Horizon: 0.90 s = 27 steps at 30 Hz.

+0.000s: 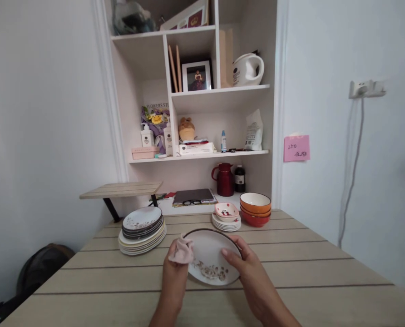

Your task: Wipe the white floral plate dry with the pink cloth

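Observation:
A white plate with a dark rim and a brown pattern is held tilted just above the wooden table. My right hand grips its right edge, thumb on the face. My left hand is closed on a small pink cloth pressed against the plate's left rim.
A stack of plates sits at the left of the table. A small pink dish on white saucers and stacked orange bowls stand behind. Shelves with bottles, a kettle and a red jug fill the back wall. A dark bag lies on the floor at left.

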Tool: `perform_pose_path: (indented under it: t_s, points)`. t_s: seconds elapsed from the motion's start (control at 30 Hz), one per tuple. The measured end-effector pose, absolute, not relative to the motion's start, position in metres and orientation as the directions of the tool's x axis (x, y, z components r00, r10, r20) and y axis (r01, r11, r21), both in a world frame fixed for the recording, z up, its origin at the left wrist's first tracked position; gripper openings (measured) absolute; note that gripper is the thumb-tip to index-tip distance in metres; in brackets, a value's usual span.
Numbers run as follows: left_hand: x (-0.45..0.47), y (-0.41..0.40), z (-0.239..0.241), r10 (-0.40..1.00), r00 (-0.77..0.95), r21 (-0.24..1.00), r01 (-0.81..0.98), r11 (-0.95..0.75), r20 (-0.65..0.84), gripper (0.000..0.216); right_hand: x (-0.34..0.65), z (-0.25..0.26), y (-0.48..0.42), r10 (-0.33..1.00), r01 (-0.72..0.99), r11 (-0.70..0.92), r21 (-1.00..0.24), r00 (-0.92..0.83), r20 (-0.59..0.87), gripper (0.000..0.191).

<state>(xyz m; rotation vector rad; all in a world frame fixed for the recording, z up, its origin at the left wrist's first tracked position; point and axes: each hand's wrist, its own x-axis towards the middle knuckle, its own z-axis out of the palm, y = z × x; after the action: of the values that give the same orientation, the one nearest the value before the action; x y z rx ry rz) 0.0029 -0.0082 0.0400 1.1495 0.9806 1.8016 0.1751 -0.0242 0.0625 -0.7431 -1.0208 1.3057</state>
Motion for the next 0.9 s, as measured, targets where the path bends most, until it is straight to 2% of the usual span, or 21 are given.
perform_pose_path:
  t_s: [0.23,0.3,0.4,0.47,0.53,0.67,0.77,0.9]
  points:
    - [0.008,-0.017,0.051,0.892,-0.203,0.901,-0.078,-0.426,0.404,0.035,0.189,0.069,-0.027,0.976,-0.288,0.152,-0.946,-0.109,0.19,0.037]
    - [0.007,-0.02,0.053,0.899,-0.186,0.907,-0.072,-0.415,0.397,0.035,0.189,0.069,-0.028,0.972,-0.25,0.151,-0.956,-0.14,0.19,0.031]
    - [0.007,-0.02,0.052,0.914,-0.186,0.917,-0.11,-0.384,0.36,0.04,0.186,0.067,-0.028,0.973,-0.254,0.169,-0.952,-0.114,0.203,0.023]
    - [0.01,-0.018,0.048,0.928,-0.19,0.915,-0.193,-0.354,0.319,0.044,0.183,0.063,-0.026,0.983,-0.314,0.148,-0.938,-0.057,0.174,0.024]
    - [0.014,-0.016,0.044,0.946,-0.207,0.895,-0.325,-0.306,0.248,0.049,0.179,0.059,-0.024,0.996,-0.42,0.086,-0.904,0.017,0.087,0.035]
    - [0.026,-0.017,0.04,0.976,-0.208,0.799,-0.577,-0.17,0.058,0.058,0.172,0.055,-0.02,0.996,-0.631,0.014,-0.776,0.08,-0.047,0.068]
    - [0.033,-0.019,0.04,0.991,-0.131,0.739,-0.667,-0.096,0.011,0.058,0.168,0.051,-0.017,0.992,-0.711,0.016,-0.703,0.102,-0.08,0.076]
    - [0.039,-0.019,0.036,0.998,-0.066,0.69,-0.722,-0.052,0.006,0.06,0.164,0.045,-0.015,0.988,-0.741,0.025,-0.671,0.123,-0.099,0.077]
